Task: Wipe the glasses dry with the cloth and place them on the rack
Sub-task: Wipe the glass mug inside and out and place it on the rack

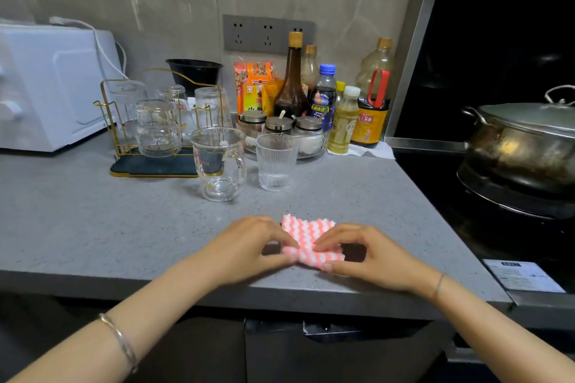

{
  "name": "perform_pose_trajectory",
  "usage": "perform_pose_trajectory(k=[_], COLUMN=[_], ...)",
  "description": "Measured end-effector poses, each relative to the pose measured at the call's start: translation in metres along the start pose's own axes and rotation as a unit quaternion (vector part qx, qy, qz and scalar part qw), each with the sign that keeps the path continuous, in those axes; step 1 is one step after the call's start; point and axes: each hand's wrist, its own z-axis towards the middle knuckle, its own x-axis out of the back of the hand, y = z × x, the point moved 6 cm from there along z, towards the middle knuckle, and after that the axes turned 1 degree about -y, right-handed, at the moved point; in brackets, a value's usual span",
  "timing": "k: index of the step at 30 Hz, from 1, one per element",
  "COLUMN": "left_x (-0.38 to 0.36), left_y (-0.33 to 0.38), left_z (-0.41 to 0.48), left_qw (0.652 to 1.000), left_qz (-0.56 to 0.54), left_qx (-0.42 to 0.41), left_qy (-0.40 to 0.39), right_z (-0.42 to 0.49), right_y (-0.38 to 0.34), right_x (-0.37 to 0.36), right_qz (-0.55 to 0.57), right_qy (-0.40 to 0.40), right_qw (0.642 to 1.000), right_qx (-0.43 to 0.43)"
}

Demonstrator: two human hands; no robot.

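Pinching grip: the left hand point(249, 246) and right hand point(373, 258) each nip the pink-and-white cloth point(311, 235) between curled fingers and thumb. It lies flat on the counter point(77, 227), well in front of the rack point(161, 166) and to its right.
Rack: gold wire on a dark base, with several clear glasses point(158, 129) sitting on it.
Mug: a clear handled mug point(219, 165) stands upright just in front of the rack's right end.
Tumbler: a ribbed tumbler point(275, 162) stands upright, just right of the rack, beside the mug.
Bottles: sauce and oil bottles point(291, 81) cluster right of the rack, against the wall.
Appliance: a white appliance point(46, 84) sits left of the rack.
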Motion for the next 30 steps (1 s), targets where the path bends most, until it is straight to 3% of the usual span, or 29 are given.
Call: perform_pose_trajectory(k=[4,8,16,20,23,26,30], left_x=[0.007,0.019,0.039,0.056,0.068,0.077,0.079], left_y=[-0.004,-0.004,-0.012,-0.01,-0.016,-0.03,-0.055], left_z=[0.009,0.018,0.016,0.016,0.012,0.004,-0.018], left_qw=[0.992,0.95,0.867,0.856,0.863,0.885,0.837], left_qz=[-0.112,-0.283,-0.44,-0.453,-0.417,-0.304,-0.271], left_qx=[0.037,0.073,0.143,0.128,0.143,0.152,0.191], left_qy=[0.032,0.111,0.185,0.213,0.246,0.319,0.436], right_z=[0.005,0.018,0.038,0.048,0.058,0.065,0.072], right_y=[0.001,0.001,-0.006,-0.02,-0.033,-0.036,-0.024], right_x=[0.005,0.019,0.025,0.001,-0.015,-0.021,-0.027], right_qz=[0.012,0.104,0.356,0.5,0.544,0.615,0.675], right_qy=[0.029,0.113,0.114,0.043,0.014,0.059,0.107], right_qw=[0.999,0.987,0.915,0.846,0.818,0.759,0.687], right_qx=[-0.008,-0.046,-0.15,-0.182,-0.186,-0.207,-0.249])
